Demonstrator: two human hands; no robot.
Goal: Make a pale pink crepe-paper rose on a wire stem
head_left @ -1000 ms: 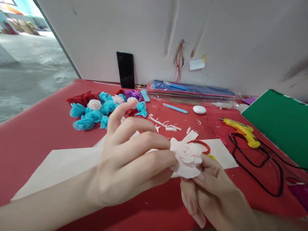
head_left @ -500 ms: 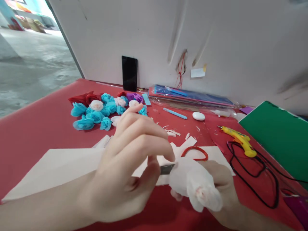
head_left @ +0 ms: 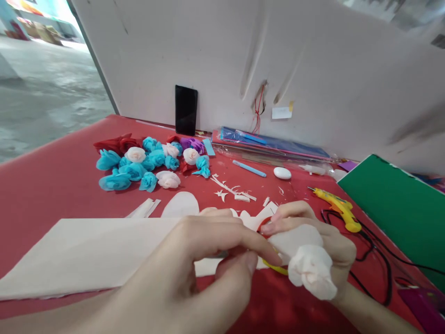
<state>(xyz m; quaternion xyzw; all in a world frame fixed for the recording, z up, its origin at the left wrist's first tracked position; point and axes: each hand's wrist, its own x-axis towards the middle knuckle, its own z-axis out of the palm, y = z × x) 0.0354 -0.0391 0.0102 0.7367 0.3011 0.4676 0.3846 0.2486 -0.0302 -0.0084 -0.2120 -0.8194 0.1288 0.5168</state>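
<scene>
Pale wall [head_left: 306,60] is backing a red desk [head_left: 52,181]. A pale paper flower [head_left: 311,271] is sitting in the right hand [head_left: 337,243], the nearer one, whose fingers are gripping it clear of the surface. Its long axis is sloping, bloom toward the wearer and right, loose petal toward the left hand [head_left: 184,264]. From the left fingers it is lying directly rightward; the forefinger is overlapping the petal's edge, contact undetermined. Left thumb and fingers are curling; whether they are gripping anything cannot be told. Scissors [head_left: 274,268] are lying crosswise beneath both hands, partly hidden, obstructing the space between. A pale sheet [head_left: 100,255] is spreading leftward, finished flowers [head_left: 132,171] are clustering beyond, and a yellow glue gun [head_left: 335,206] is resting at right, its cable trailing behind the right hand.
</scene>
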